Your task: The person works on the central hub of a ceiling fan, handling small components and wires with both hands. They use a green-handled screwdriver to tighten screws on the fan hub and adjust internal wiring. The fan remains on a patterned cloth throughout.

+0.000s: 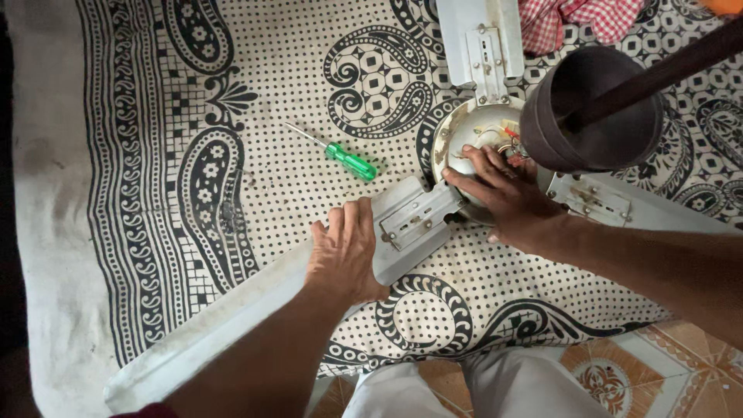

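Note:
A white ceiling fan lies on a black-and-white patterned cloth (155, 155). My left hand (344, 251) grips the edge of one long fan blade (232, 310) near its metal bracket (414, 220). My right hand (503, 193) rests on the round motor housing (464, 128), fingers pressed near the exposed wires. A dark brown canopy cup (592, 108) on a down rod hangs over the motor's right side and hides part of it.
A green-handled screwdriver (348, 161) lies on the cloth left of the motor. Two more blades (480, 39) (619, 205) reach up and to the right. A red checked cloth (573, 19) sits at the top. Patterned floor tiles (619, 371) and my pale trousers (464, 387) show below.

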